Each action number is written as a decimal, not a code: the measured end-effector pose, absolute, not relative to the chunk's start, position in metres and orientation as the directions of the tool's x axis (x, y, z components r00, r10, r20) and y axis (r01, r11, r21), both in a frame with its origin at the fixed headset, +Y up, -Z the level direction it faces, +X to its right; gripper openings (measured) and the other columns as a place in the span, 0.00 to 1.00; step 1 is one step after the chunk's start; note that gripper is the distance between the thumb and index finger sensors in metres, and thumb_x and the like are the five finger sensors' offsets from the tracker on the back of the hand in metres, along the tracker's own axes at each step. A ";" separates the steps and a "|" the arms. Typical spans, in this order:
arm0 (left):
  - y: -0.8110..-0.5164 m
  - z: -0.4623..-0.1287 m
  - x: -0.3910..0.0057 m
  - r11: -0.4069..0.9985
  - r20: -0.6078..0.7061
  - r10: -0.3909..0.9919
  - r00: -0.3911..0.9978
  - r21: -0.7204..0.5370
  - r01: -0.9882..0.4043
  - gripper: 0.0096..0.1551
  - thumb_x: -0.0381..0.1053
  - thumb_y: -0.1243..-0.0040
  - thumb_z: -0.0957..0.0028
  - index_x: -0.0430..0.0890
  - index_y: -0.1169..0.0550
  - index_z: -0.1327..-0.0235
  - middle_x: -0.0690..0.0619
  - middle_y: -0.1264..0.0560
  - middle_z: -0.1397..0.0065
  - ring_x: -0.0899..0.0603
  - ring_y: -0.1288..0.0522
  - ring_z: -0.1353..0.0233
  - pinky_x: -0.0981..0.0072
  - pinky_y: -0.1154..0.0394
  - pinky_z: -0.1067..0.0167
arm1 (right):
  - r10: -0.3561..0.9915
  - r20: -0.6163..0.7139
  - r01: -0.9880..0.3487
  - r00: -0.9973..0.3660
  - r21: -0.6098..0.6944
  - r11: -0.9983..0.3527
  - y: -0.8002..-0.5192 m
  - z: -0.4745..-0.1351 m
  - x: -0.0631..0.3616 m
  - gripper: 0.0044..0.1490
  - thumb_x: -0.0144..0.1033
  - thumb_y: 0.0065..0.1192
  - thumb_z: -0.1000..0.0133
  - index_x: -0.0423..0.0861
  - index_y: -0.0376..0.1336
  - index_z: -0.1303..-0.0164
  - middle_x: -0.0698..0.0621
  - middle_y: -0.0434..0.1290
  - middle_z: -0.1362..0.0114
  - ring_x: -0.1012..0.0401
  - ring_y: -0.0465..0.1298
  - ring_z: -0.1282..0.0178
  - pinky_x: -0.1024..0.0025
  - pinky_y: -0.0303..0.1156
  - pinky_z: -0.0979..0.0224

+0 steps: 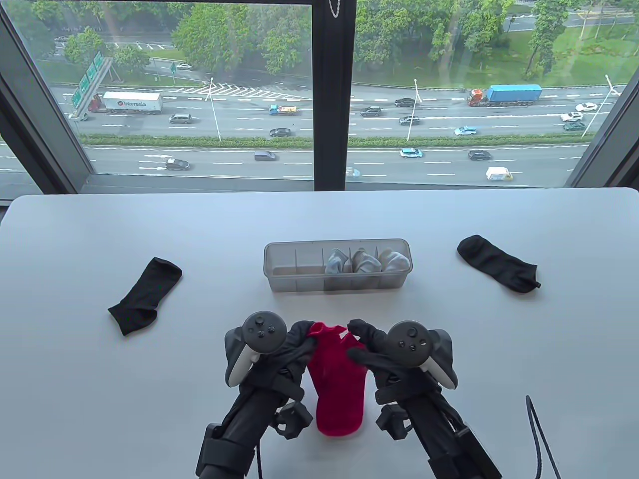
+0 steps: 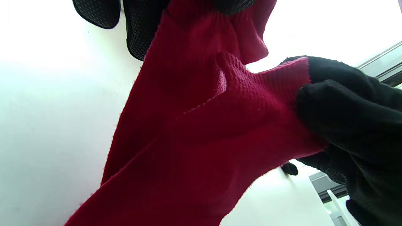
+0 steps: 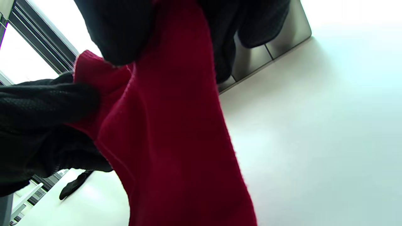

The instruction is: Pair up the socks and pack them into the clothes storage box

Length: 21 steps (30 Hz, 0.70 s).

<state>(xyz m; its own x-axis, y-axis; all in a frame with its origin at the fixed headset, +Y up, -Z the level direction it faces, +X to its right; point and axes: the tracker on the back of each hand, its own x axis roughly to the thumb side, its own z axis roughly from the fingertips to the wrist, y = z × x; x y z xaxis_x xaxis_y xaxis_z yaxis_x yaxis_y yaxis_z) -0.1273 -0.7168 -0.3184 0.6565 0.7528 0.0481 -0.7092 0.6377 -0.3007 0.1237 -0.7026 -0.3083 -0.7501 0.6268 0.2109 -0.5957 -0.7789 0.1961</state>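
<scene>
Both gloved hands hold a red sock (image 1: 335,379) above the near middle of the white desk (image 1: 100,379). The left hand (image 1: 279,349) pinches the left side of the sock's cuff, its fingers (image 2: 138,31) curled into the fabric, and the right hand (image 1: 384,349) grips the opposite side of the cuff between thumb and fingers (image 3: 119,31). The cuff is pulled open between the two hands, and the foot of the sock hangs down toward the person; whether its toe touches the desk cannot be told. In the wrist views the red knit fills most of the frame, with black glove fabric clamped on it from either side.

Just beyond the hands stands the clothes storage box (image 1: 284,279), a long translucent tray split into compartments. Its three right-hand compartments each hold a rolled pair of pale grey or white socks (image 1: 364,261), while the left compartments show only their dividers.

One black sock (image 1: 146,295) lies flat on the desk well to the left of the box, and a second black sock (image 1: 497,263) lies well to its right. A black cable (image 1: 538,439) loops at the near right edge.
</scene>
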 end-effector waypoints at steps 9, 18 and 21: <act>-0.708 -0.316 -0.114 0.420 0.170 0.904 0.392 -0.523 -0.742 0.25 0.49 0.52 0.34 0.42 0.28 0.27 0.37 0.24 0.26 0.28 0.26 0.26 0.27 0.36 0.28 | 0.749 0.309 -0.692 -0.586 0.291 -0.661 -0.683 -0.305 0.124 0.24 0.41 0.64 0.39 0.58 0.64 0.31 0.52 0.76 0.34 0.53 0.75 0.31 0.40 0.59 0.18; -0.705 -0.307 -0.099 0.428 0.220 0.900 0.376 -0.606 -0.671 0.45 0.62 0.45 0.40 0.37 0.39 0.19 0.34 0.35 0.18 0.25 0.35 0.20 0.22 0.42 0.28 | 0.603 0.369 -0.615 -0.708 0.099 -0.783 -0.677 -0.296 0.117 0.24 0.46 0.61 0.36 0.58 0.61 0.29 0.53 0.76 0.42 0.56 0.76 0.40 0.43 0.62 0.20; -0.693 -0.303 -0.096 0.672 0.311 0.740 0.597 -0.381 -0.634 0.26 0.46 0.47 0.36 0.41 0.32 0.26 0.38 0.26 0.25 0.30 0.26 0.26 0.27 0.35 0.28 | 0.565 0.365 -0.587 -0.740 0.060 -0.807 -0.676 -0.296 0.116 0.26 0.47 0.61 0.38 0.57 0.62 0.30 0.53 0.77 0.44 0.56 0.77 0.42 0.44 0.63 0.20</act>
